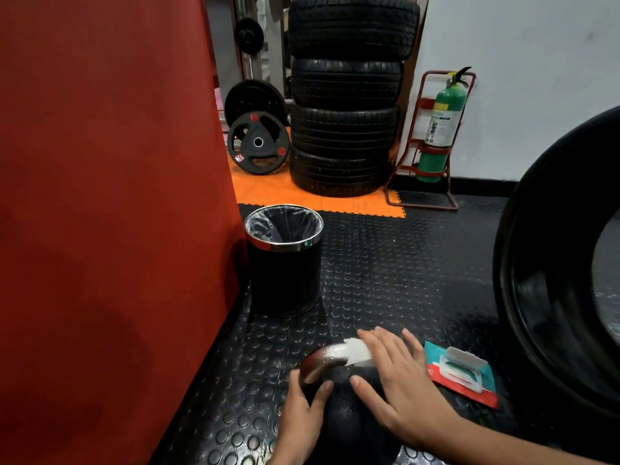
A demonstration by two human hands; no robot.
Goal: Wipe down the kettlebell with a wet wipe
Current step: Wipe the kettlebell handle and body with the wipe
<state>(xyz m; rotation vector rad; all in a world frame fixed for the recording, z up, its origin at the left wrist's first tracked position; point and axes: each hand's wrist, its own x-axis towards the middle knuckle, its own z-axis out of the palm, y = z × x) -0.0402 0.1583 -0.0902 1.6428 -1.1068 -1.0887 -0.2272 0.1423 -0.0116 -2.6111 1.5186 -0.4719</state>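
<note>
A black kettlebell (339, 414) stands on the studded black floor mat at the bottom centre, its worn metal handle (322, 359) arching on top. My left hand (303, 417) grips the left base of the handle, thumb and fingers curled round it. My right hand (399, 377) lies flat with straight fingers, pressing a white wet wipe (357, 354) onto the right part of the handle. The kettlebell's lower body is hidden by my arms and shadow.
An opened red and teal wet wipe pack (461, 375) lies on the mat to the right. A black lined bin (285, 260) stands behind the kettlebell beside a red wall (110, 213). A large tyre (563, 280) looms at the right; stacked tyres (345, 99), weight plates (258, 142) and a green extinguisher (441, 125) are farther back.
</note>
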